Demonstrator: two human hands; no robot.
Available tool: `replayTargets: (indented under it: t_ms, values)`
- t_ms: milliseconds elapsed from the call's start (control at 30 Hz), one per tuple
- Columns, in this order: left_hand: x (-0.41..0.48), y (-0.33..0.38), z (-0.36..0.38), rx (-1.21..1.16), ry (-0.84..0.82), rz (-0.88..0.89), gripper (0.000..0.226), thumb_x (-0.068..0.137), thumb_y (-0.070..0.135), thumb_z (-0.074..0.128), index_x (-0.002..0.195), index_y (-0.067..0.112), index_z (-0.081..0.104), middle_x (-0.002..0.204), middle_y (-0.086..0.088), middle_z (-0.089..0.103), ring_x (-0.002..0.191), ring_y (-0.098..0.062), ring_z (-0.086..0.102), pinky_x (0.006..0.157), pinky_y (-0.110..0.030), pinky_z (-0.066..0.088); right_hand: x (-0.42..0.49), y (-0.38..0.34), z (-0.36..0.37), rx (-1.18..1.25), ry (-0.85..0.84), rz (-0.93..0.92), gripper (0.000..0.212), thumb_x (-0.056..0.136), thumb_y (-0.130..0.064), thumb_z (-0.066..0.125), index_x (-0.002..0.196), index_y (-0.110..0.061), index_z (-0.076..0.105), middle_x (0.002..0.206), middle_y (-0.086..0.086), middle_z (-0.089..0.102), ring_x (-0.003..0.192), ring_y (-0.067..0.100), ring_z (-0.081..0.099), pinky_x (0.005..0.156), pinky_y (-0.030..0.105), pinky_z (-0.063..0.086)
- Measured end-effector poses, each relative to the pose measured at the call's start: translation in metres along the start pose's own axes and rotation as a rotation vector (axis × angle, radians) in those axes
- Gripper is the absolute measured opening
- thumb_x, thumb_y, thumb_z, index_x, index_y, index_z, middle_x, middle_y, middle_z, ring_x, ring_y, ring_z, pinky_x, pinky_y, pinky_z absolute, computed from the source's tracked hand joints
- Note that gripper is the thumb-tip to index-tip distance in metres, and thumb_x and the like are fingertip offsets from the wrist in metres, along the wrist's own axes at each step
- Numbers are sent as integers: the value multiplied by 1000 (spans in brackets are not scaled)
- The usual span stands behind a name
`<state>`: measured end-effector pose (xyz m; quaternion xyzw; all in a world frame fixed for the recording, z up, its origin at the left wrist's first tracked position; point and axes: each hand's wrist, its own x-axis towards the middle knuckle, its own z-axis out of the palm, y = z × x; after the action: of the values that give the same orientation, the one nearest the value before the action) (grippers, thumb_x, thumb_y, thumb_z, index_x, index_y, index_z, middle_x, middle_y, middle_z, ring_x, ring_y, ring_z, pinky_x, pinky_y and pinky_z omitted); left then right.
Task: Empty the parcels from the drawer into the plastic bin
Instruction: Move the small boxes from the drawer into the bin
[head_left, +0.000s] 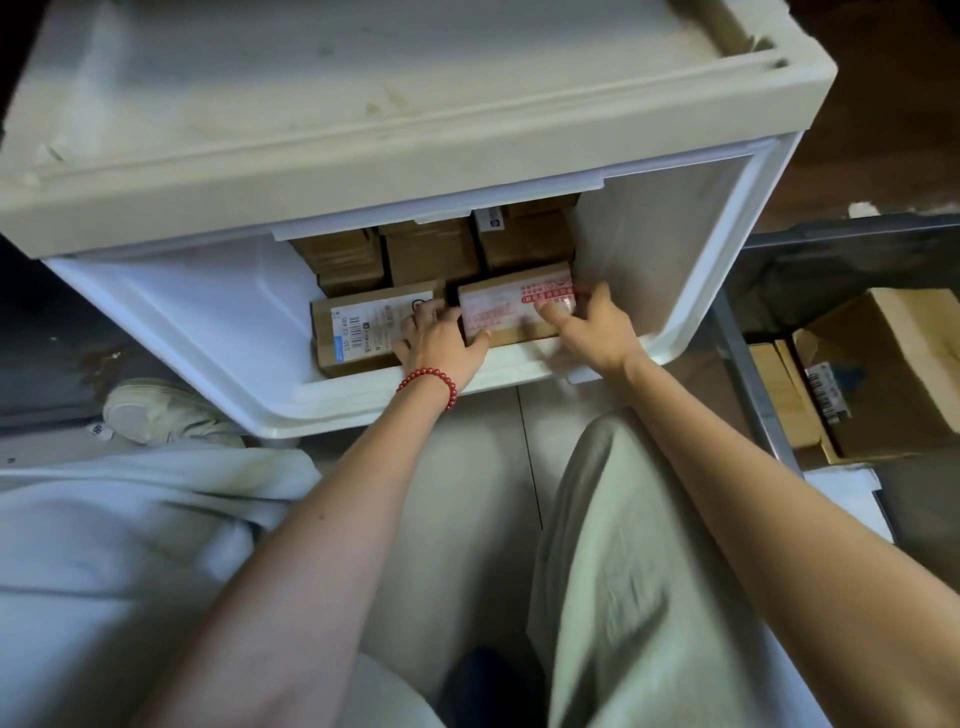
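Left hand and right hand grip parcel; drawer open

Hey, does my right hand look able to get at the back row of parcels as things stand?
Probably not easily. The right hand grips the red-printed parcel, which lies right in front of the back row, and the cabinet top overhangs that row, leaving only a low gap.

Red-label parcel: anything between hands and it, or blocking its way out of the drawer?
Nothing visible. Left hand and right hand grip the parcel at both ends. It lies in the drawer, forward of the cabinet top. Bin not clearly in view.
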<state>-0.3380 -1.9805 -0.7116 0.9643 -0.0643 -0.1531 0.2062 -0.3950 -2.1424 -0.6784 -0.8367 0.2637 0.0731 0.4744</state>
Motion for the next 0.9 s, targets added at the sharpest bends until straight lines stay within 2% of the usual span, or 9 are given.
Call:
replayTargets:
  t_ms: [67,133,233,433,533,667,733,800,900]
  values:
    - [-8,5,-3,-92,35,-13,52,92,46,52,136,19,45,146,-6,33,136,-28,26,109,-44,21,-15,0,-5,64,16,-46,58,95,-39,56,138,-8,33,135,4,54,121,19,52,83,12,32]
    - [-18,12,-9,-215,58,-13,56,91,47,54,136,17,42,140,-8,43,130,-29,37,104,-40,30,-31,-2,-8,121,37,-95,58,94,-39,58,139,-11,34,132,-1,55,114,12,51,79,8,31]
    - [-35,19,-21,-452,70,10,62,88,40,62,138,14,36,134,-7,50,121,-26,50,93,-32,40,-53,-2,-9,189,50,-150,57,93,-37,59,138,-13,35,123,-7,53,108,7,49,88,16,35]
    - [-82,1,-46,-528,38,157,73,76,33,78,135,15,38,131,-4,54,118,-19,53,100,-36,46,-96,-6,-20,366,63,-273,47,93,-22,59,136,-15,40,124,-8,50,115,6,48,99,27,43]
    - [-106,-13,-57,-558,36,169,69,77,32,77,134,14,43,128,1,55,116,-14,53,95,-28,45,-117,-8,-17,403,21,-367,51,88,-34,60,134,-25,43,136,1,45,124,13,46,93,29,49]
    - [-128,-35,-71,-660,6,88,66,78,25,77,135,14,45,126,-5,58,113,-18,58,83,-33,57,-137,-12,-10,451,-69,-417,45,89,-20,60,130,-31,45,134,0,40,116,7,46,74,9,49]
    - [-139,-43,-78,-781,9,24,73,79,21,76,140,16,37,126,-6,57,112,-19,59,74,-32,59,-141,-13,-10,449,-125,-398,53,75,-23,57,125,-39,48,134,-3,48,120,14,49,83,17,50]
    - [-146,-46,-82,-841,69,-9,72,79,24,76,138,21,34,126,-8,58,108,-20,62,74,-35,59,-141,-14,-9,505,-190,-360,63,69,-17,51,129,-36,50,132,-6,56,118,15,54,82,23,48]
    - [-151,-45,-79,-732,155,22,58,80,34,73,125,29,37,118,-6,65,99,-19,66,80,-41,58,-139,-17,-7,540,-200,-327,66,68,-14,51,131,-35,51,126,-4,63,116,13,57,80,26,47]
